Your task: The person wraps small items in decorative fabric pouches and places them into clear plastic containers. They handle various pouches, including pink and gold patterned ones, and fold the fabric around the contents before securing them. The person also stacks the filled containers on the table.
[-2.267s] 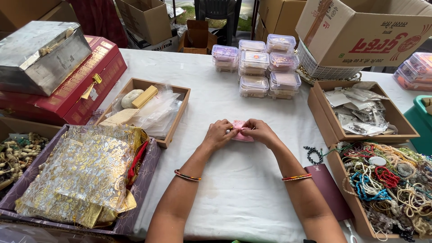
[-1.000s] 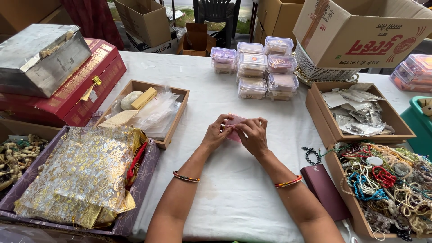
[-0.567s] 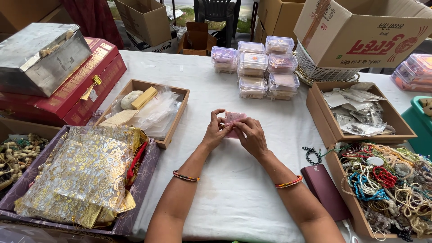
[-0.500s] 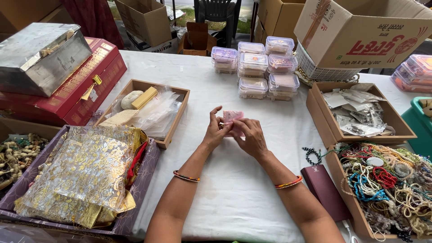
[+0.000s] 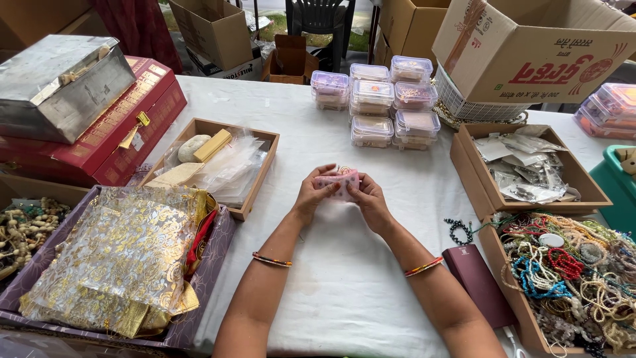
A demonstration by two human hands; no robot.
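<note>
Two hands meet above the middle of the white surface (image 5: 344, 292) and grip one small pink pouch (image 5: 336, 180) between them. The left hand (image 5: 311, 195) pinches the pouch's left end; the right hand (image 5: 368, 199) closes on its right end, fingers curled over the top edge. The pouch is clear of the cloth, held at the fingertips only.

Risk 1: grip is by the fingertips alone. If either pinch slackens, the pouch likely drops onto the cloth, and any small contents may roll out. Whether its mouth is open or drawn shut cannot be told.

Risk 2: the fabric looks thin. Pulling the two ends apart too hard could tear a seam or a drawstring.

Risk 3: a string of dark beads (image 5: 458, 231) and a maroon case (image 5: 478, 282) lie just beside the right forearm. An outward sweep of that elbow could push them toward the box of bead necklaces (image 5: 570, 272).

Risk 4: the stack of clear plastic tubs (image 5: 387, 99) stands beyond the hands; a forward reach could topple it.
</note>
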